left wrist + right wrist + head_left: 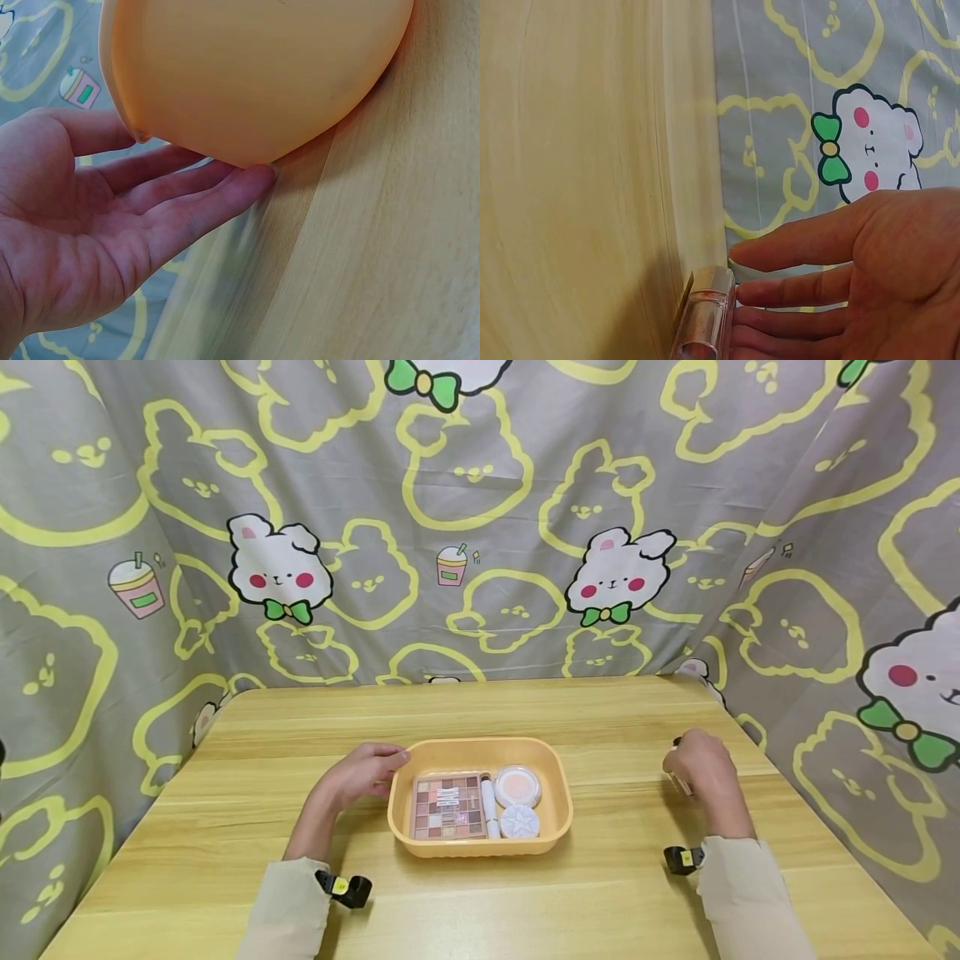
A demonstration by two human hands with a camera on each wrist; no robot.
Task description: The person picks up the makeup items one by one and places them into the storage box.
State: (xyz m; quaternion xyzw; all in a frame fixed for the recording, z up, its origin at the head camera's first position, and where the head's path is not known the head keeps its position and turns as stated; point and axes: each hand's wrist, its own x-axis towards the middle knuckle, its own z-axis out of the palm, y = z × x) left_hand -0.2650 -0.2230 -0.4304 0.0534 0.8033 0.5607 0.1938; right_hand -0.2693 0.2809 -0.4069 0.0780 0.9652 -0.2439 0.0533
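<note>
The left hand (371,768) holds the end of a yellow-orange plastic basket (480,744) between thumb and fingers; the right hand (705,767) has nearly straight fingers touching a shiny clear tube (707,315), but I can't tell if they grip it. On the tan wood counter (525,902), the basket holds a square pink palette (442,818), thin white stick (489,806) and two round cases (517,787).

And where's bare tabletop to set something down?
Free tabletop: between the orange tray and the right hand; also behind the tray, up to the curtain. Crowded: inside the tray, with eyeshadow palette, white tube, two compacts; its left end, at the left hand.
</note>
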